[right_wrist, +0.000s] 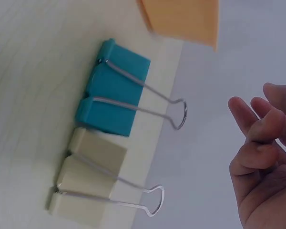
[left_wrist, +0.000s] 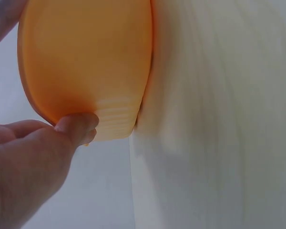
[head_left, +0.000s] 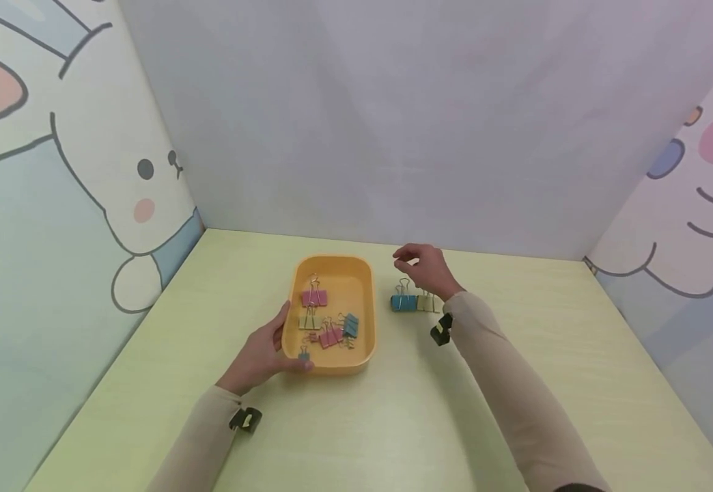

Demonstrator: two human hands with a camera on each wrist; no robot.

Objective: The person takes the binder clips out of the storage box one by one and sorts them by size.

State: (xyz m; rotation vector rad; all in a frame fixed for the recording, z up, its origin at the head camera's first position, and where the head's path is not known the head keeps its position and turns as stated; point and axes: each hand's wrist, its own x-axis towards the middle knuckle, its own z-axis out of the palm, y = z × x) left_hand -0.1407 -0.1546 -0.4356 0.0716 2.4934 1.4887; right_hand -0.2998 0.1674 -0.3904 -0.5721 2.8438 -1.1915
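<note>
An orange plastic tray [head_left: 352, 283] stands on the table with several binder clips in it: pink ones [head_left: 314, 298], a cream one [head_left: 310, 322], a teal one [head_left: 350, 326] and some tiny ones. My left hand [head_left: 263, 353] grips the tray's near left corner, and the left wrist view shows digits pinching its rim. To the right of the tray, a large teal binder clip [right_wrist: 117, 88] and a cream binder clip [right_wrist: 88, 174] stand side by side, handles up. Just above and beyond them hovers my right hand [head_left: 431, 270], fingers loosely bent, holding nothing.
The pale wooden table [head_left: 344, 437] meets a plain light wall [head_left: 381, 137] behind the tray. Walls with cartoon animals rise on the left [head_left: 55, 273] and right [head_left: 688, 239].
</note>
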